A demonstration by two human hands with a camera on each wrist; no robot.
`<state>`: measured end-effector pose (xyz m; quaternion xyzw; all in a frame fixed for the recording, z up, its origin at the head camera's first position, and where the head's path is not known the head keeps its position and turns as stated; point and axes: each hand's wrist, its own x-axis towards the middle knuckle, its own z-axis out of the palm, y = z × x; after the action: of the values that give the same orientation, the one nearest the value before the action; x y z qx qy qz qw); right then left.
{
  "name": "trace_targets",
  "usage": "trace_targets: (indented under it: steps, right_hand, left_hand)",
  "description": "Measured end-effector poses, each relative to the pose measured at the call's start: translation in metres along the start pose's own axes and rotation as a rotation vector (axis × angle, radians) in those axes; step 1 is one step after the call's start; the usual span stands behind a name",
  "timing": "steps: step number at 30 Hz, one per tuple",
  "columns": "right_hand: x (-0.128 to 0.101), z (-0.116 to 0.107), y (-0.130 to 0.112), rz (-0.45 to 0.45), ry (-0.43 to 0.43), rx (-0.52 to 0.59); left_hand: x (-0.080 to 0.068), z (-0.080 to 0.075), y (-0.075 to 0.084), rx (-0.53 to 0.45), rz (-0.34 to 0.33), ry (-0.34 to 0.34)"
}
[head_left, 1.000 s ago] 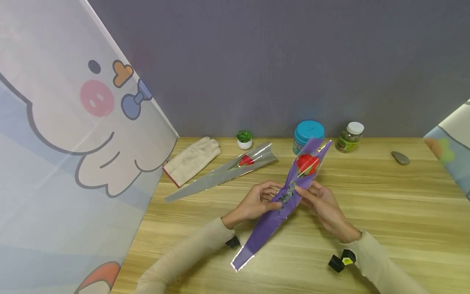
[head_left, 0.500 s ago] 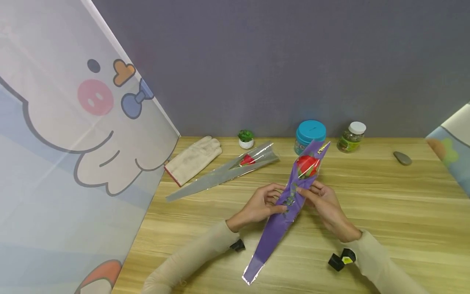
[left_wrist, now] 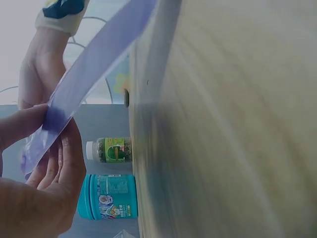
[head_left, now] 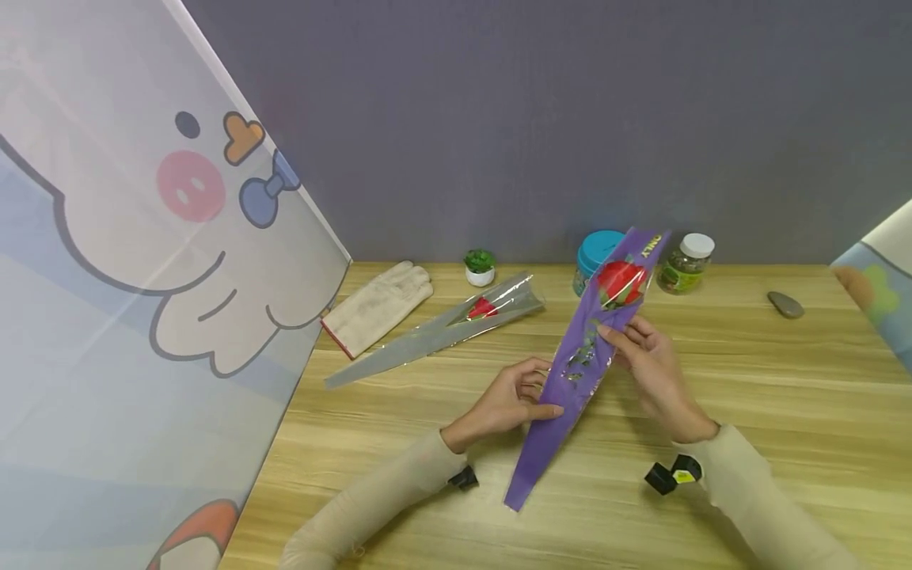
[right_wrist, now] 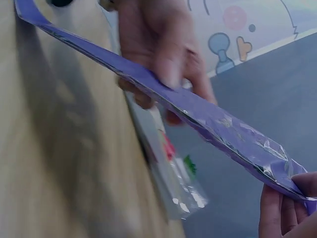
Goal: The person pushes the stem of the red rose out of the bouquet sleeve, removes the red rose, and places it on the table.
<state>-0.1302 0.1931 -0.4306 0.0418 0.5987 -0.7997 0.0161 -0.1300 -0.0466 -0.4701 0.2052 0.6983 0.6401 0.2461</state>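
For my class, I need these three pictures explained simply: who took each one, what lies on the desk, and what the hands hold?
No machine here: a person works with two bare hands and wears three cameras. The big picture comes from the head camera, looking down at a wooden desk. The other two come from cameras on each wrist, so they look tilted and blurred.

Both hands hold a red rose in a purple sleeve, lifted at a slant. The left hand pinches it near the middle; the right hand grips it higher, just below the bloom.

On the desk lie a second rose in a clear sleeve, a pale glove, a tiny potted plant, a teal-lidded jar, a white-capped jar and a grey stone.
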Motion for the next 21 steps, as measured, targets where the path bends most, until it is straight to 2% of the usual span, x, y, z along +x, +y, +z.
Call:
trace_targets:
  steps: [5, 11, 21]
  right_hand:
    - [0.012, -0.003, -0.019, -0.076, 0.002, 0.093]
    - [0.021, -0.007, -0.037, -0.177, -0.009, 0.164]
    - [0.025, -0.011, -0.043, -0.179, -0.006, 0.158]
  left_hand:
    - [-0.003, 0.002, 0.0, 0.029, -0.005, -0.043]
    - [-0.004, 0.005, 0.003, 0.024, -0.01, -0.051]
    - [-0.003, 0.009, 0.004, -0.024, -0.011, -0.066]
